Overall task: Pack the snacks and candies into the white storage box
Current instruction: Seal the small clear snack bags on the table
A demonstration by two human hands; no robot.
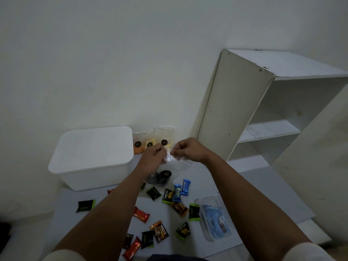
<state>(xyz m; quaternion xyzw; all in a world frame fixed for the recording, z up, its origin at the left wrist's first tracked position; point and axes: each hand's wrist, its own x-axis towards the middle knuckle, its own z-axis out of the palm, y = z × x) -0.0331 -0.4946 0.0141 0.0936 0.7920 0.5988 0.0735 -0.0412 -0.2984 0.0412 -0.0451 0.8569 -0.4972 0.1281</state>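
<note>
while snacks lie scattered by the closed white box, my left hand and right hand pinch a clear bag.

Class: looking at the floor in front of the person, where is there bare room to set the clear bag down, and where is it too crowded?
Bare floor lies below the white storage box, around the lone green-edged packet. Another free strip runs between the clear tub and the white shelf unit. It is crowded between the forearms, round the blue candies and Nextar packets.

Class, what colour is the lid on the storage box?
White, matching the storage box; the lid shows best in the head view.
</note>
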